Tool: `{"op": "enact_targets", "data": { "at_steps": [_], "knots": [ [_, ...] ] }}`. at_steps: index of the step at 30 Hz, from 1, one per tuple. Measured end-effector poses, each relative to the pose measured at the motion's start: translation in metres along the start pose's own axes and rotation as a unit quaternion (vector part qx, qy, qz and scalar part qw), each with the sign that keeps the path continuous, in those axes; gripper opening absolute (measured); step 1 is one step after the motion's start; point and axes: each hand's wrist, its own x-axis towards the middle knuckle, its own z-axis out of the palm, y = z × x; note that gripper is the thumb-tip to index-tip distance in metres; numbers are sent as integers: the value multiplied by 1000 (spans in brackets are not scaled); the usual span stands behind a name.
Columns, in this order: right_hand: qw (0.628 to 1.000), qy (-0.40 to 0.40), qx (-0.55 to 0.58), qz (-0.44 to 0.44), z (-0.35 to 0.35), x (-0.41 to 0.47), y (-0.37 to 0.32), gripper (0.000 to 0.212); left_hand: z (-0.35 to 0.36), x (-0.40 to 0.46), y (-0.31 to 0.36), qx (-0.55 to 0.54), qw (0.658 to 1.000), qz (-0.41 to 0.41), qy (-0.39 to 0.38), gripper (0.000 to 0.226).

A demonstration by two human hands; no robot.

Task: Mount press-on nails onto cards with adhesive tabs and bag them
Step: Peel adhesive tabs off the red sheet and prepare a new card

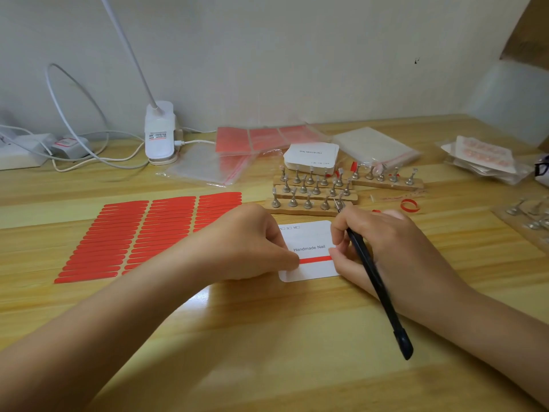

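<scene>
While both hands (pixel 252 242) pinch its red strip (pixel 315 259), card (pixel 309 239) reads "Handmade Nail" — right grips tweezers (pixel 377 289).

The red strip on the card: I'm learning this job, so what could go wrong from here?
The red strip may set crooked, since both hands press only its ends on the loose card. The black tool, held in the right hand while it presses, could scratch the card. Its tip sits near the nail stands and might knock one over.
</scene>
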Motion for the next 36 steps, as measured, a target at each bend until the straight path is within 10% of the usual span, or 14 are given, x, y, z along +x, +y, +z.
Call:
{"op": "enact_targets", "data": {
  "at_steps": [26, 36],
  "knots": [
    [996, 38, 52, 61, 2, -6, 0, 30, 11, -8, -4, 91, 993, 33, 71, 22],
    [992, 28, -23, -123, 3, -6, -9, 7, 12, -6, -6, 89, 993, 34, 75, 22]
  ]
}}
